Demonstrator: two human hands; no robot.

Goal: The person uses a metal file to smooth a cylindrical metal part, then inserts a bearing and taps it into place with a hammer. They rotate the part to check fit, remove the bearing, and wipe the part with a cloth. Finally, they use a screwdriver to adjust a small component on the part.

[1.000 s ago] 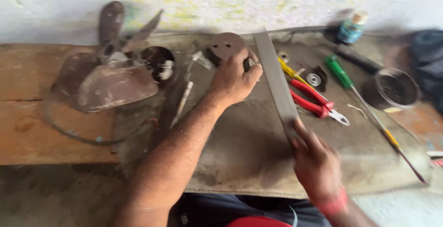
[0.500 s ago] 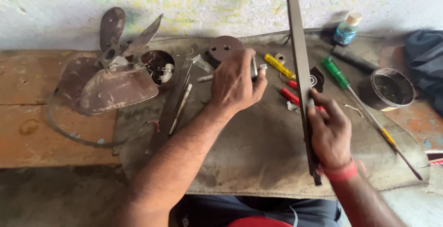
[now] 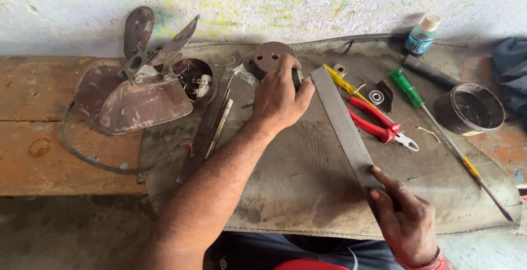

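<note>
My left hand (image 3: 279, 99) grips a round brown metal part (image 3: 270, 57) with holes in its face, pressed down on the grey cloth mat (image 3: 307, 182). My right hand (image 3: 405, 220) holds the near end of a long flat metal file (image 3: 345, 127). The file slants from my right hand up to the thumb side of my left hand, its far tip against the part held there.
A rusty fan with blades and cable (image 3: 134, 91) lies left on the wooden bench (image 3: 33, 138). Red pliers (image 3: 379, 123), a yellow-handled tool (image 3: 343, 82), a green screwdriver (image 3: 409, 89), a dark round tin (image 3: 469, 108), a small bottle (image 3: 421, 35) and flat blades (image 3: 211, 119) lie around.
My right hand swung the file from standing upright down to a slant, with its tip against the part under my left hand. My left hand stayed on the round part.
</note>
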